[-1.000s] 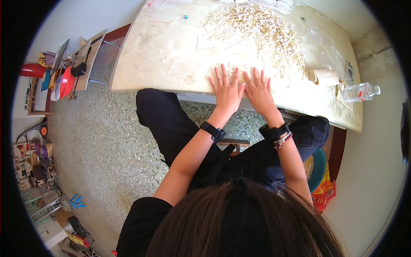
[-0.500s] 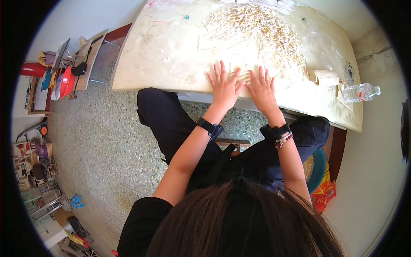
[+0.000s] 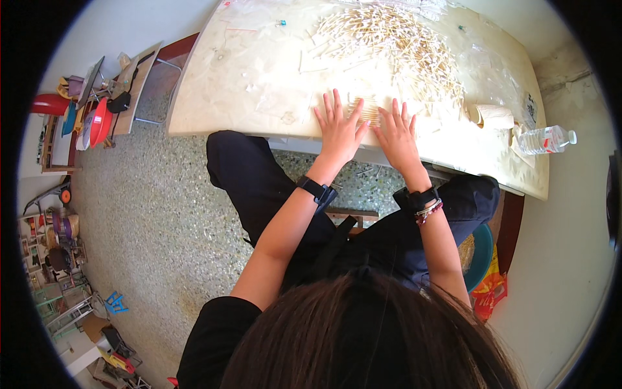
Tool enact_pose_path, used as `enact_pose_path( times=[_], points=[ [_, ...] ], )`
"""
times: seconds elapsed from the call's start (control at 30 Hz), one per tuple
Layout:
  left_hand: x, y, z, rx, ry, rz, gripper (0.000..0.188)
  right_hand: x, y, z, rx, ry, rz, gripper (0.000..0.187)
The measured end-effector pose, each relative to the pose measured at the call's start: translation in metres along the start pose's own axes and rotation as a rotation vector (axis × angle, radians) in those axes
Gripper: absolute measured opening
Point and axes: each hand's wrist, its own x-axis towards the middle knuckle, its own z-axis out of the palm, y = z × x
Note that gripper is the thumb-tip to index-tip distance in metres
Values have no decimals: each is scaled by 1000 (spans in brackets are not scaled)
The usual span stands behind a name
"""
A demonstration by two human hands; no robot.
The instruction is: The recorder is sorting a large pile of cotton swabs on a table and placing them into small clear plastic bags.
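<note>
Between my hands, near the front edge of the pale table [image 3: 214, 97], a small row of cotton swabs [image 3: 367, 110] lies side by side. My left hand [image 3: 338, 133] rests flat at its left, fingers spread, thumb close to the swabs. On the other side my right hand [image 3: 398, 139] also lies flat with fingers apart, its thumb by the row's right end. Neither hand grips anything; whether the thumbs touch the swab ends I cannot tell. Beyond them spreads a big loose heap of cotton swabs [image 3: 389, 35], with a few strays to its left.
At the right stand a clear plastic bottle [image 3: 543, 140] and a curled piece of brown card [image 3: 495, 117]. Crumpled clear plastic [image 3: 489, 68] lies behind them. A teal tub [image 3: 481, 259] sits on the floor beside my right leg, next to a red and yellow bag [image 3: 492, 292].
Both hands stay nearly in place. The row of swabs between them shows slightly more; the whole view has shifted a little.
</note>
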Motion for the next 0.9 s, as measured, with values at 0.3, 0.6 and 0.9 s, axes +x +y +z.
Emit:
enact_pose_path(
  times=[0.3,0.6,0.9],
  points=[
    [-4,0,-3,-18,5,5,48,-2,1,2,15,27,4,45],
    [7,-1,-3,-849,296,-186,30,4,-14,-7,605,239,128,41],
    [31,6,15,-1235,428,-298,26,24,-18,22,1347,475,330,45]
  ],
)
